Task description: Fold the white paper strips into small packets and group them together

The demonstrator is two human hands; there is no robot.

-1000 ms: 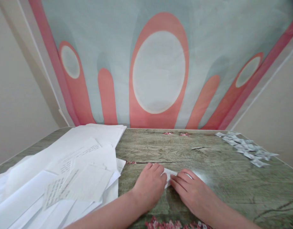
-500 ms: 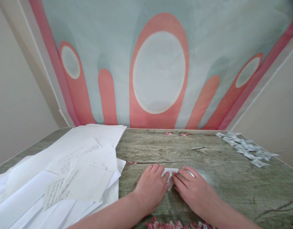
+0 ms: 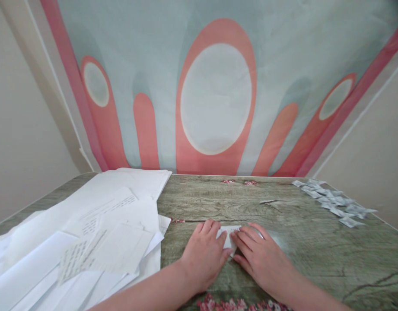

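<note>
A small piece of printed white paper (image 3: 230, 231), folded over, lies on the table between my two hands. My left hand (image 3: 205, 252) grips its left side, thumb along the near edge and fingers curled over the far part. From the other side, my right hand (image 3: 262, 259) has its fingertips pressed on the paper's right part, with the thumb held close to the near edge. Parts of the paper are hidden under the fingers of both hands.
A large, uneven pile of white paper sheets (image 3: 121, 211), some printed, covers the table's left side. Several small folded paper pieces (image 3: 336, 201) lie clustered at the far right edge. The wood-patterned table (image 3: 211, 198) meets a wall with a patterned cloth (image 3: 276, 56).
The paper has shifted slightly left, and more of its printed face shows. My right thumb has come away from the paper a little; both hands stay in nearly the same place.
</note>
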